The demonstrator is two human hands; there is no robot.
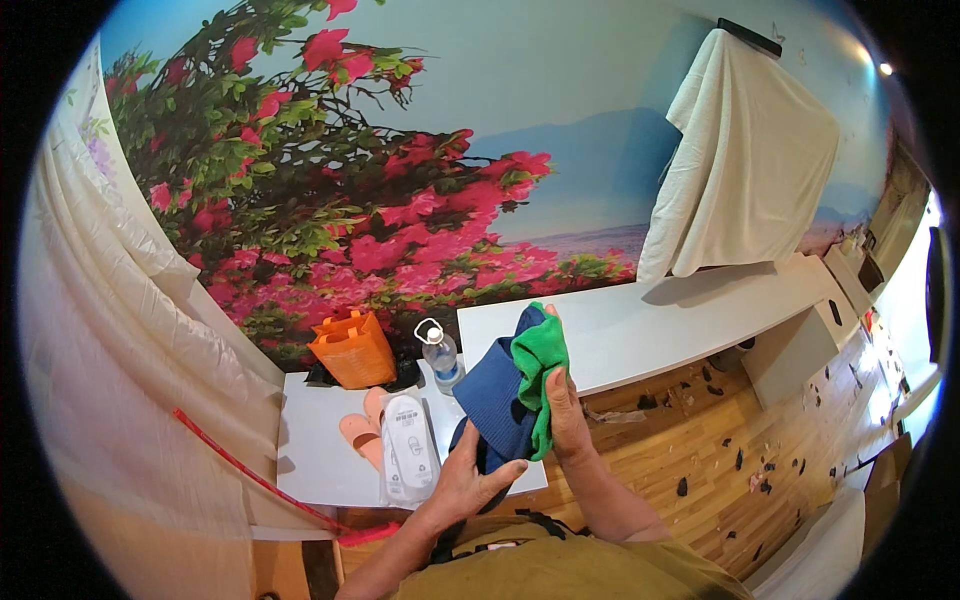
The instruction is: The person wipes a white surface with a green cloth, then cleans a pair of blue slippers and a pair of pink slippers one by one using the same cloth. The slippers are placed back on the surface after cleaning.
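In front of my body I hold up a bundle of soft fabric. Its left part is a dark blue ribbed fabric piece (pixel 494 392), whose exact kind I cannot tell. Bunched along its right side is a bright green cloth (pixel 540 355); whether the two are joined is unclear. My left hand (pixel 468 478) grips the blue fabric from below, thumb pointing right. My right hand (pixel 566 415) is closed on the green cloth from the right, thumb upward. Some of its fingers are hidden behind the fabric.
A low white table (pixel 310 420) carries an orange bag (pixel 354 352), a clear bottle (pixel 440 358), pink slippers (pixel 362 438) and white plastic-wrapped packages (pixel 408 450). Behind runs a longer white shelf (pixel 650 330). A white cloth (pixel 745 150) covers something on the wall. Dark scraps (pixel 682 487) litter the wooden floor.
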